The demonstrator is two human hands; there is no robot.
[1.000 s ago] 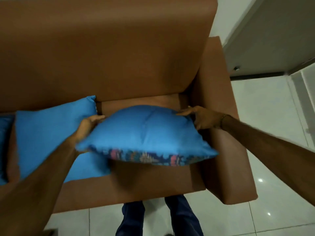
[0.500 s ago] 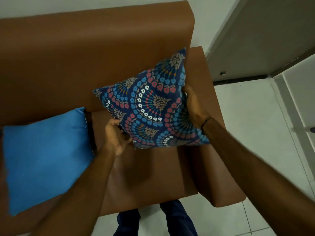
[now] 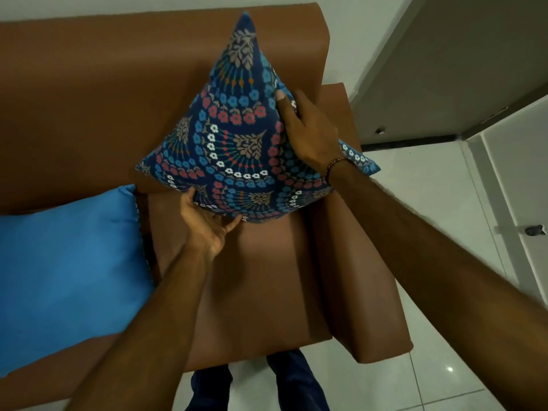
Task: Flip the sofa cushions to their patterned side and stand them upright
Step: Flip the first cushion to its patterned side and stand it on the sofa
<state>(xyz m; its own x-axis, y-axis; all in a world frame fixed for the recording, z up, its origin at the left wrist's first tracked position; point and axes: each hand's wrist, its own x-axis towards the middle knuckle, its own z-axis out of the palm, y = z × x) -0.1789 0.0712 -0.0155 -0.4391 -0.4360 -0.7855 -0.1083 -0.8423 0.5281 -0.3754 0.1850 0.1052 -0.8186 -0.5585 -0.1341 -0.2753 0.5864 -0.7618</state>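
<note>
A patterned cushion (image 3: 237, 137), dark blue with red, white and blue flowers, stands on one corner against the brown sofa backrest (image 3: 103, 99), its patterned side facing me. My left hand (image 3: 207, 223) cups its lower edge from below. My right hand (image 3: 308, 132) grips its right edge, thumb on the pattern. A second cushion (image 3: 65, 268) lies flat on the seat at the left, plain blue side up, with a sliver of pattern at its right edge.
The sofa's right armrest (image 3: 364, 262) runs beside the bare brown seat (image 3: 261, 277). White tiled floor (image 3: 430, 203) and a grey door (image 3: 459, 69) lie to the right. My legs (image 3: 258, 384) stand at the sofa's front edge.
The cushion went from plain blue side up to patterned side facing me, then rose and turned onto a corner against the backrest. My right hand slid up its right edge.
</note>
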